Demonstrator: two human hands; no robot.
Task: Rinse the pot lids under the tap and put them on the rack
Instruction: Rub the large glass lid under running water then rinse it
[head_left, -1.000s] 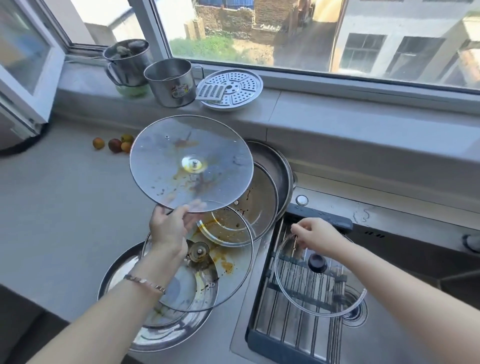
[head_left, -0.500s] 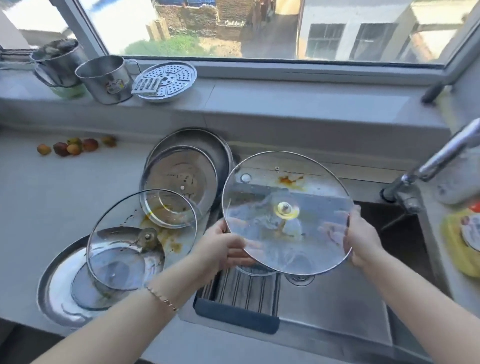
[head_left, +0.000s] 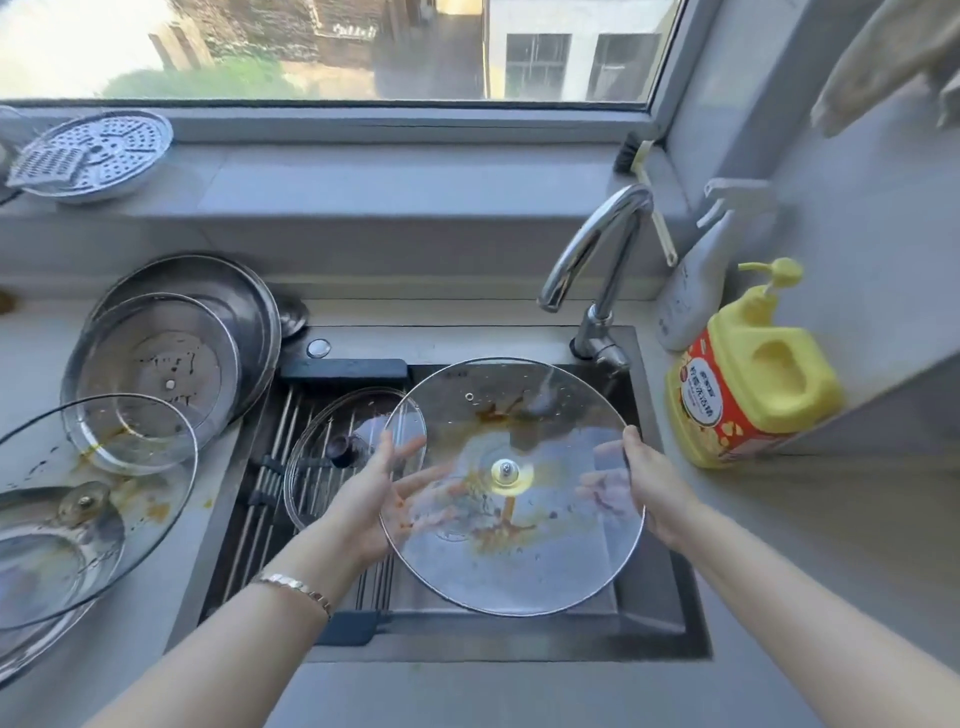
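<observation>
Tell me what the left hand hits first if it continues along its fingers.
Left hand fingers lie beneath the large stained round glass lid, pointing right toward its brass centre fitting. It likely meets that fitting first, but depth is unclear.

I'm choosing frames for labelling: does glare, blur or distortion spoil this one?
Head view: daylight from the large window blows out the upper left; the wide lens warps straight edges near the borders; the round stained glass lid is sharp, with fingers of the left hand showing blurred through it.
</observation>
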